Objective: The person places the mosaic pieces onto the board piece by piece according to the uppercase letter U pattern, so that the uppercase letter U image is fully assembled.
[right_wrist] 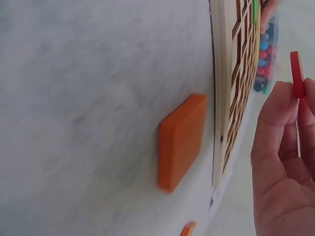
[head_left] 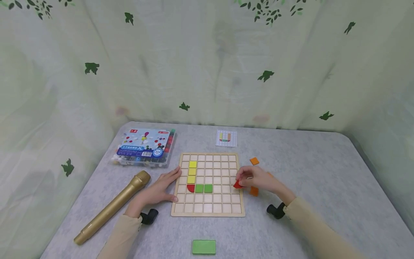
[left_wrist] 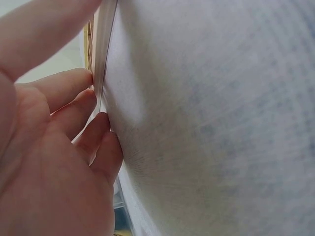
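A wooden grid board (head_left: 208,214) lies in the middle of the table. Three yellow tiles (head_left: 192,172) run down its second column, with a red quarter-round tile (head_left: 191,188) below them and two green tiles (head_left: 204,188) beside that. Against the board's left edge rests my left hand (head_left: 158,190), its fingers extended and the thumb at the lower corner area. My right hand (head_left: 253,178) pinches another red tile (right_wrist: 297,73) between thumb and fingertips, over the right edge of the board. Orange tiles (head_left: 254,161) lie right of the board, one partly hidden by that hand.
A pattern card (head_left: 226,138) lies behind the board. To the left are a clear plastic case (head_left: 142,147) of coloured parts and a gold microphone (head_left: 113,207). A green rectangular block (head_left: 203,247) sits at the front. A curtain (head_left: 207,64) hangs behind the table.
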The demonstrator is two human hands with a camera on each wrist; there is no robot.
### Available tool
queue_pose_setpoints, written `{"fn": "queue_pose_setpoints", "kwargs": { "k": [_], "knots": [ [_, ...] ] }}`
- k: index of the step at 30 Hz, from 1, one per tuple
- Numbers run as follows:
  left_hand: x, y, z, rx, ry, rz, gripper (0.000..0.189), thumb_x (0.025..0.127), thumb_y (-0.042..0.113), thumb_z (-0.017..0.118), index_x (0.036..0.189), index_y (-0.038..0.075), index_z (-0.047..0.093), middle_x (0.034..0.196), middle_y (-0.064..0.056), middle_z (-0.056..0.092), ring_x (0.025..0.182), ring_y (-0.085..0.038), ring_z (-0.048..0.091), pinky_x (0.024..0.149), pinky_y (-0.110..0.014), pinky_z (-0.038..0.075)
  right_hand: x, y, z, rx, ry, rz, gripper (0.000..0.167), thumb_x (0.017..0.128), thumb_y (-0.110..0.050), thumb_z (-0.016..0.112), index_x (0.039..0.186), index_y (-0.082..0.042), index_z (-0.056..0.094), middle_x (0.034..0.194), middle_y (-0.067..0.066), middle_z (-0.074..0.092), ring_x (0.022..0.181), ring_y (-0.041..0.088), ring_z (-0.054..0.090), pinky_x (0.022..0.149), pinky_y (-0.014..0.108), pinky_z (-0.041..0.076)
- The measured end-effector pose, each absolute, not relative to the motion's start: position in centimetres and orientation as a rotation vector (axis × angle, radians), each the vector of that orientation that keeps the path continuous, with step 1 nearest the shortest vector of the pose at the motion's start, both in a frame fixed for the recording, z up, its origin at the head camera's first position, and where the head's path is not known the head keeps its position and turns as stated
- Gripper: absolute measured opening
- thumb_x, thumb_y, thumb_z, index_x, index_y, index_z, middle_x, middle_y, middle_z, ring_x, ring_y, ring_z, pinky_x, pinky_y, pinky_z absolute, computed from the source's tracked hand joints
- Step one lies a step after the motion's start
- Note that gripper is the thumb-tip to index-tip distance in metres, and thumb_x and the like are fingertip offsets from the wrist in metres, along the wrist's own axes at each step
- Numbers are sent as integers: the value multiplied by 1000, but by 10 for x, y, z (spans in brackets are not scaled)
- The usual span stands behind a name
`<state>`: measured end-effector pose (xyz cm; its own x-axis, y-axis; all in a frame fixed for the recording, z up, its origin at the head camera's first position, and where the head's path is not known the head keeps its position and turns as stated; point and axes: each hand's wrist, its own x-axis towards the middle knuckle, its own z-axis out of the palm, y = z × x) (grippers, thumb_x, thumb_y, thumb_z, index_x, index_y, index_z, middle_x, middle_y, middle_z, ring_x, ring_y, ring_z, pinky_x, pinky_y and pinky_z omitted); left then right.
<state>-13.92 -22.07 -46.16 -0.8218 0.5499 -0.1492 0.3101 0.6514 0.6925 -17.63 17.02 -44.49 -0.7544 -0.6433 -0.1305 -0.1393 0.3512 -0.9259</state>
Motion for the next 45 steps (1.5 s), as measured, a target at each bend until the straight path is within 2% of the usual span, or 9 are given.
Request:
{"fn": "queue_pose_setpoints", "kwargs": {
  "k": [16, 25, 32, 36, 41, 45],
  "knots": [
    [-139, -221, -463, 689, 2522, 965, 92, 82, 27, 75, 150, -2, 20, 158, -18, 9, 140, -42, 11, 108, -57, 18, -185, 100, -450, -803, 2203, -1220, 9, 87, 1, 64, 87, -7, 69, 76, -3, 64, 70, 12, 56, 69, 27, 46],
    [-139, -221, -461, 687, 2529, 961, 93, 81, 27, 75, 150, -2, 21, 158, -19, 10, 140, -43, 11, 108, -57, 19, -186, 87, -454, -804, 2294, -1142, 13, 86, 2, 65, 83, -10, 67, 72, -4, 63, 64, 10, 54, 61, 26, 45],
    [-138, -221, -459, 684, 2515, 974, 93, 81, 26, 75, 150, -3, 21, 157, -19, 10, 140, -43, 10, 107, -58, 18, -185, 85, -451, -807, 2315, -1140, 12, 87, 2, 65, 83, -10, 67, 72, -4, 62, 64, 12, 53, 61, 27, 44],
    [-138, -221, -460, 683, 2515, 970, 93, 81, 27, 75, 150, -2, 21, 158, -19, 10, 140, -43, 11, 107, -58, 18, -184, 87, -450, -800, 2309, -1149, 10, 87, -1, 66, 85, -10, 67, 74, -4, 62, 66, 12, 54, 63, 28, 44],
    [-139, -221, -460, 677, 2516, 973, 93, 81, 27, 75, 150, -2, 20, 158, -18, 9, 140, -42, 11, 108, -57, 19, -187, 100, -448, -799, 2250, -1234, 4, 89, -5, 66, 92, -7, 69, 85, -2, 65, 72, 13, 56, 68, 28, 46],
    [-139, -220, -460, 675, 2518, 978, 93, 81, 27, 76, 150, -2, 21, 158, -18, 10, 140, -42, 12, 108, -57, 19, -191, 120, -448, -776, 2136, -1363, 12, 90, -7, 65, 99, 1, 67, 95, 8, 64, 77, 17, 56, 71, 28, 47]
  ]
}}
